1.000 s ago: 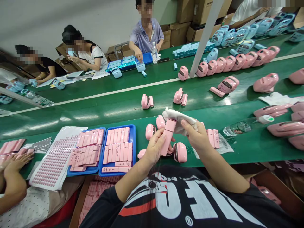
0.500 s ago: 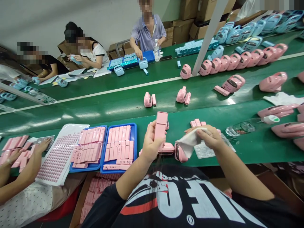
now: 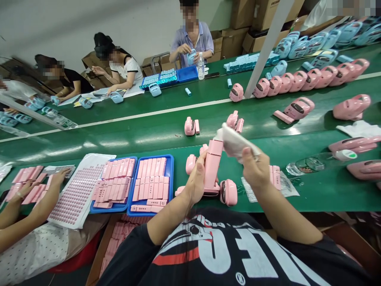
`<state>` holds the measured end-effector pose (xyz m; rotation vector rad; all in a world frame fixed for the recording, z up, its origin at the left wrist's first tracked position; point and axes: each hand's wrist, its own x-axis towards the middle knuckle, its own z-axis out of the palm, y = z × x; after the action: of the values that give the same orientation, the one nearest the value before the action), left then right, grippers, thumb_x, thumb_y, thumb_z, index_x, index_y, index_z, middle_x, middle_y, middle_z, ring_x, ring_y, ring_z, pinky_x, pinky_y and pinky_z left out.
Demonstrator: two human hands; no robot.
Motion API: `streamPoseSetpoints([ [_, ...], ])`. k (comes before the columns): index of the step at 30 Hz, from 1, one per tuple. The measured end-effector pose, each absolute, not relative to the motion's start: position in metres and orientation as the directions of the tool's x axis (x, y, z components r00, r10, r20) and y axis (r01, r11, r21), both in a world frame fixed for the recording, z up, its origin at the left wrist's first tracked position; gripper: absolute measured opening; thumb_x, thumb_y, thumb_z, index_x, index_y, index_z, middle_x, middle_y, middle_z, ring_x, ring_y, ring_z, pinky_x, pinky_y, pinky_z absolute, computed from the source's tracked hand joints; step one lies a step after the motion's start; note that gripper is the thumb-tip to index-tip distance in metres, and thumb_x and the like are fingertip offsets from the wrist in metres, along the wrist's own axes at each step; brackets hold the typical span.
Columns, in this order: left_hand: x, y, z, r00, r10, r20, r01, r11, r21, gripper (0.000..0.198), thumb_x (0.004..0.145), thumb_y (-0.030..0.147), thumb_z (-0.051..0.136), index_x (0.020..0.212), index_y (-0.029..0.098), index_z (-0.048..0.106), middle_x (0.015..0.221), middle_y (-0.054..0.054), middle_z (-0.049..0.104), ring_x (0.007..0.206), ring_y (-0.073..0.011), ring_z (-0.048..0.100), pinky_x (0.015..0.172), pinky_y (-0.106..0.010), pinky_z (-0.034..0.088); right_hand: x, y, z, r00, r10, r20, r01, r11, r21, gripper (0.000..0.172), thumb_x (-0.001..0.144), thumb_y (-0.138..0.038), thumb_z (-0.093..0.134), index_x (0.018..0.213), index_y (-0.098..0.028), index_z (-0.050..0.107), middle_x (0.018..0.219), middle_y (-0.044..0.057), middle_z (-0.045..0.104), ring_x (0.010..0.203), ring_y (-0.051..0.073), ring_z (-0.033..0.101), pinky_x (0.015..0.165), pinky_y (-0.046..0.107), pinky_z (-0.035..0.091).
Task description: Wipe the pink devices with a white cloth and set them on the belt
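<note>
My left hand (image 3: 195, 186) is closed around a long pink rectangular plastic piece (image 3: 212, 167), holding it tilted above the bench. In my right hand (image 3: 256, 171) a white cloth (image 3: 235, 142) is pinched, its far end touching the top of that piece. Under and beside my hands lie rounded pink plastic units, one with a dark window (image 3: 228, 192) and another (image 3: 191, 163) to the left of the held piece. Beyond my right wrist, more pink rectangular pieces (image 3: 275, 177) rest on clear bubble wrap (image 3: 290, 184).
Two blue trays (image 3: 171, 178) of pink pieces stand to the left, near a sticker sheet (image 3: 80, 190) and a co-worker's hands (image 3: 55, 180). A plastic bottle (image 3: 312, 162) lies at right. Pink units (image 3: 189, 126) sit on the green belt (image 3: 143, 131); co-workers sit opposite.
My right hand has raised the cloth and brought it left against the pink piece's top. The piece has shifted slightly right and tilts more. Opposite, a person has picked up a blue unit.
</note>
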<state>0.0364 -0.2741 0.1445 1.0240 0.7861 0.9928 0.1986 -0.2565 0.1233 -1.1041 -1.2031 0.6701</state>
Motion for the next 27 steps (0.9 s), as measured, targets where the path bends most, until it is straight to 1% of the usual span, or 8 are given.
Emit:
streamPoseSetpoints([
  [4,0.038,-0.268,0.151,0.291,0.948,-0.132,-0.435,0.254,0.864,0.089,0.059,0.088,0.040,0.111,0.017,0.058,0.092,-0.008,0.065,0.079,-0.0209,0.061,0.063,-0.030,0.048,0.170,-0.266,0.132,-0.286,0.558,0.779,0.252,0.828,-0.501,0.041,0.094,-0.029,0.044,0.135,-0.021,0.048,0.135,0.007,0.051,0.134,0.022,0.036,0.114,0.045,0.025],
  [6,0.034,-0.265,0.156,0.261,0.942,-0.209,-0.540,0.322,0.778,0.087,0.056,0.089,0.041,0.101,0.017,0.059,0.084,-0.006,0.065,0.080,-0.0220,0.062,0.065,-0.031,0.049,0.168,-0.272,0.128,-0.461,0.380,0.802,0.094,0.920,-0.381,0.042,0.095,-0.026,0.043,0.135,-0.017,0.047,0.126,0.011,0.058,0.129,0.020,0.043,0.113,0.042,0.028],
  [7,0.032,-0.263,0.157,0.262,0.935,-0.238,-0.574,0.350,0.741,0.084,0.057,0.089,0.041,0.099,0.018,0.058,0.080,-0.005,0.064,0.074,-0.0202,0.062,0.060,-0.030,0.048,0.170,-0.274,0.124,-0.466,0.381,0.799,0.019,0.906,-0.422,0.039,0.094,-0.029,0.044,0.130,-0.016,0.053,0.120,0.011,0.063,0.125,0.021,0.048,0.111,0.041,0.032],
  [12,0.026,-0.261,0.160,0.363,0.903,-0.232,-0.579,0.413,0.702,0.047,0.066,0.059,0.067,0.078,0.015,0.057,0.061,0.003,0.054,0.037,-0.0048,0.042,0.032,-0.017,0.026,0.194,-0.264,0.103,0.131,0.868,0.478,-0.098,0.492,-0.865,0.031,0.095,-0.037,0.045,0.100,-0.021,0.071,0.101,0.005,0.071,0.094,0.020,0.068,0.083,0.032,0.055],
  [16,0.028,-0.262,0.158,0.366,0.901,-0.235,-0.581,0.418,0.698,0.040,0.068,0.050,0.070,0.073,0.012,0.058,0.067,0.001,0.056,0.043,-0.0055,0.047,0.035,-0.017,0.033,0.208,-0.243,0.100,0.466,0.814,0.347,-0.185,0.473,-0.861,0.027,0.096,-0.033,0.043,0.099,-0.023,0.068,0.094,-0.001,0.072,0.092,0.017,0.068,0.082,0.031,0.056],
  [20,0.032,-0.264,0.153,0.337,0.900,-0.275,-0.573,0.428,0.699,0.034,0.077,0.048,0.062,0.083,0.014,0.061,0.074,-0.002,0.060,0.053,-0.0083,0.054,0.042,-0.017,0.042,0.199,-0.239,0.117,0.508,0.782,0.360,-0.164,0.499,-0.851,0.019,0.091,-0.032,0.053,0.098,-0.024,0.069,0.095,-0.001,0.071,0.094,0.018,0.067,0.092,0.033,0.052],
  [23,0.037,-0.265,0.149,0.324,0.888,-0.327,-0.551,0.458,0.698,0.030,0.084,0.043,0.054,0.086,0.014,0.061,0.070,-0.001,0.059,0.054,-0.0080,0.056,0.045,-0.017,0.044,0.180,-0.248,0.131,0.293,0.819,0.494,-0.004,0.518,-0.856,0.024,0.090,-0.027,0.055,0.112,-0.026,0.066,0.113,0.001,0.067,0.108,0.021,0.061,0.099,0.036,0.047],
  [27,0.038,-0.260,0.147,0.267,0.914,-0.307,-0.478,0.402,0.781,0.043,0.091,0.044,0.036,0.088,0.011,0.063,0.069,-0.002,0.061,0.057,-0.0118,0.058,0.050,-0.023,0.049,0.162,-0.263,0.134,-0.320,0.572,0.755,0.166,0.819,-0.549,0.044,0.089,-0.019,0.050,0.133,-0.023,0.050,0.135,0.005,0.050,0.133,0.022,0.037,0.114,0.043,0.026],
])
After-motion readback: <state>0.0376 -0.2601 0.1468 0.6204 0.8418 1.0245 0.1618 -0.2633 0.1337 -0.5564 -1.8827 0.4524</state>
